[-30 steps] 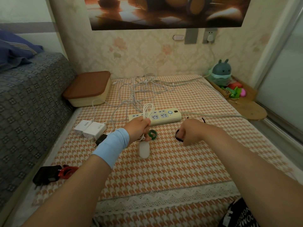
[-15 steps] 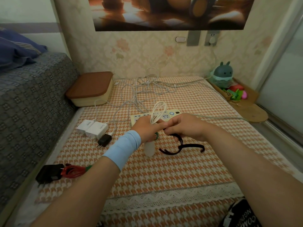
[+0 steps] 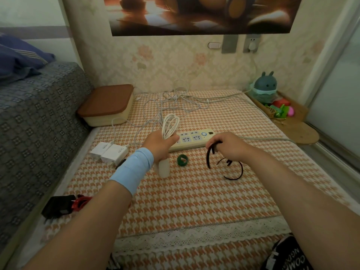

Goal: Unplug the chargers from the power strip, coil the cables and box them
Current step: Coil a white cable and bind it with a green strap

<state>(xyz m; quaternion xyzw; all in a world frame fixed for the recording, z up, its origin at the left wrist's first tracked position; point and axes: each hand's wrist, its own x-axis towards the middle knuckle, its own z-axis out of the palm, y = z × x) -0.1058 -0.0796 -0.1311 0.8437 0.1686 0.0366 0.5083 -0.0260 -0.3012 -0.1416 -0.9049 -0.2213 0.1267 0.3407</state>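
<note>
My left hand point(image 3: 160, 146) grips a coiled white cable point(image 3: 169, 125), whose loops stick up above the fist, and its white charger point(image 3: 164, 168) hangs below. My right hand point(image 3: 230, 146) holds one black strap tie point(image 3: 210, 155) just in front of the cream power strip point(image 3: 191, 140). Other black strap ties point(image 3: 234, 169) lie on the checked mat under that hand. A rolled green tie point(image 3: 182, 160) sits between my hands. Two white chargers point(image 3: 109, 152) lie to the left, and loose white cables point(image 3: 175, 103) are tangled behind the strip.
A cream box with a brown lid point(image 3: 108, 104) stands at the back left. A black charger with a red tie point(image 3: 64, 205) lies at the front left by the grey sofa point(image 3: 35, 117). Toys and a basket point(image 3: 272, 100) fill the right corner.
My hands had come together at the coil and have now parted. The right hand has moved right, lifting a black strap tie off the mat.
</note>
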